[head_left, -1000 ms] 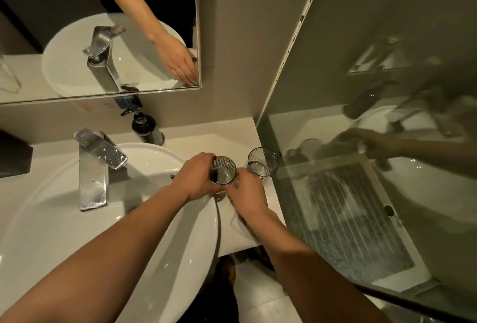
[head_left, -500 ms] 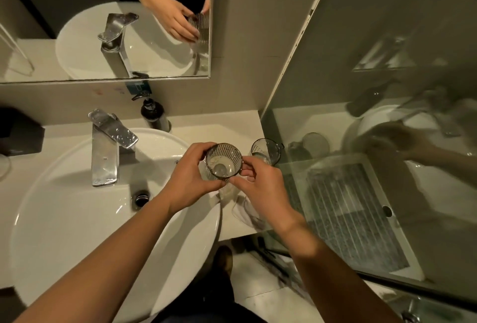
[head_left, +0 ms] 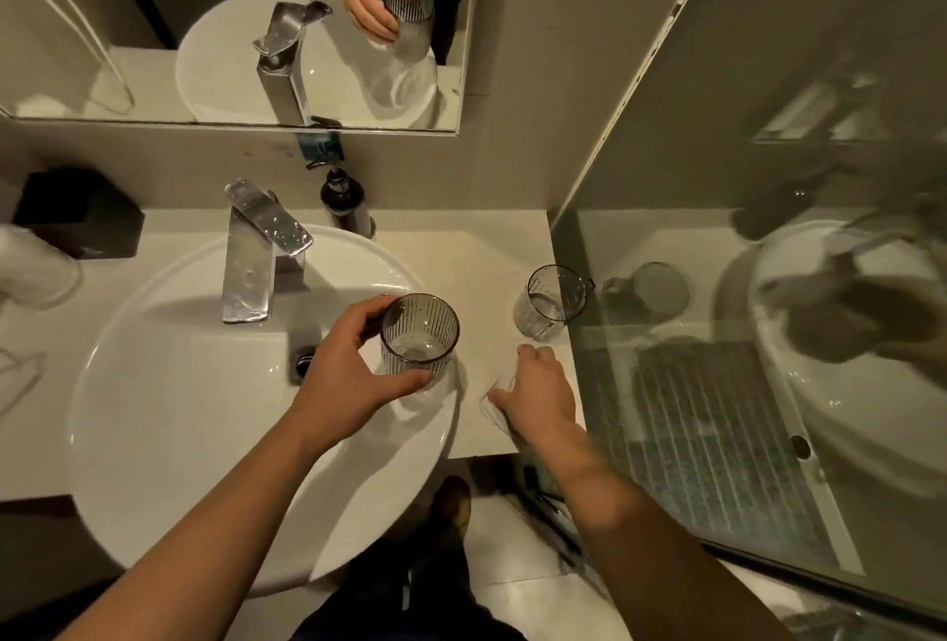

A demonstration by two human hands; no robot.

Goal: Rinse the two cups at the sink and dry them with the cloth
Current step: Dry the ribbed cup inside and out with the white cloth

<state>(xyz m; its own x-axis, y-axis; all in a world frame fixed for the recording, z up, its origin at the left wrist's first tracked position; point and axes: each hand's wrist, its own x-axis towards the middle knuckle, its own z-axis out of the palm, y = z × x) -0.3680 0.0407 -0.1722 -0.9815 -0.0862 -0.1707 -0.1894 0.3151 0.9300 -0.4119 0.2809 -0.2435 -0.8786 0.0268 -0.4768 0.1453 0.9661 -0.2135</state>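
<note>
My left hand (head_left: 348, 379) grips a ribbed grey glass cup (head_left: 417, 333) upright over the right rim of the white round sink (head_left: 169, 415). A second glass cup (head_left: 551, 299) stands on the counter at the right, against the glass shower wall. My right hand (head_left: 538, 392) rests on a thin pale cloth (head_left: 494, 407) lying on the counter near its front edge, fingers curled on it. The chrome tap (head_left: 256, 250) stands at the back of the sink, with no water running.
A dark soap pump bottle (head_left: 346, 202) stands behind the sink. A black box (head_left: 82, 212) and a pale object (head_left: 31, 266) sit on the left counter. A mirror (head_left: 230, 25) hangs above. The glass shower partition (head_left: 743, 333) bounds the right side.
My right hand has let go of the ribbed cup and dropped to the cloth on the counter. My left hand alone now holds the cup, shifted slightly left over the sink rim.
</note>
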